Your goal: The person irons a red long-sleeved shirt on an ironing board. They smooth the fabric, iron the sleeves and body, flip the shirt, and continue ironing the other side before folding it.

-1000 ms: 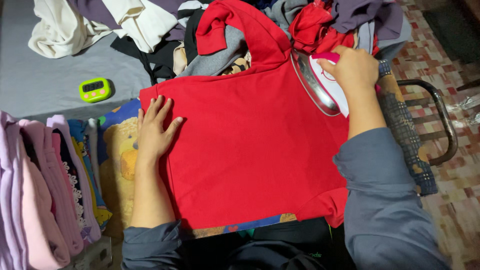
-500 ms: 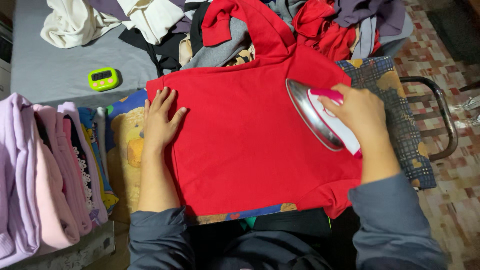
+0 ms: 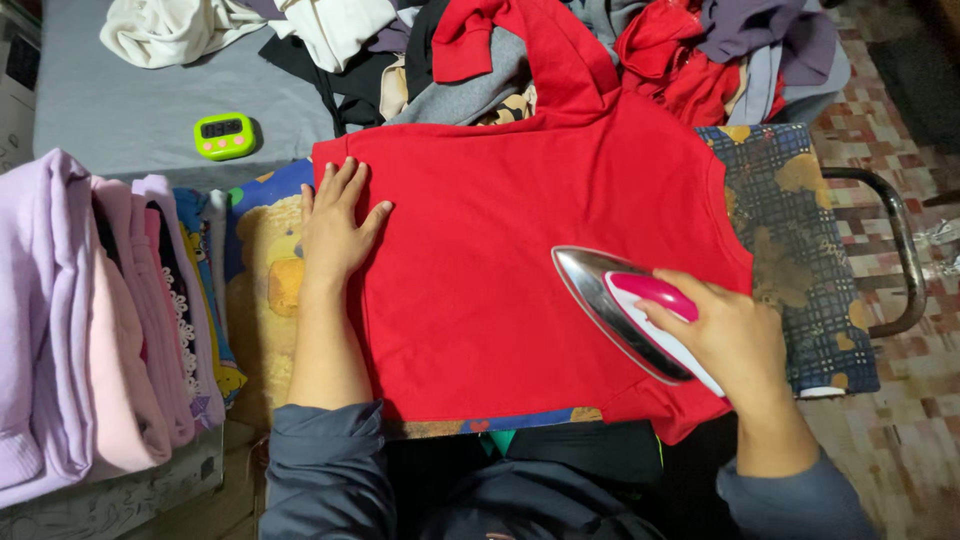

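Left hand (image 3: 335,228) lies flat, fingers spread, at the left edge of the red shirt (image 3: 520,250) covering the ironing board (image 3: 800,250). Right hand (image 3: 735,340) grips the iron (image 3: 620,305) near the board's front edge (handle mostly hidden).

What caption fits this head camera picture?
Right hand slides an iron over a red shirt; left hand presses it flat.

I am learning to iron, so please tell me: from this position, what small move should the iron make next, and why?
Probably slide the iron toward the left hand, across the middle of the red shirt. The right hand holds it at the shirt's near right corner, its tip aimed at the wide cloth between the hands, and the left hand's flat fingers pin the far edge.
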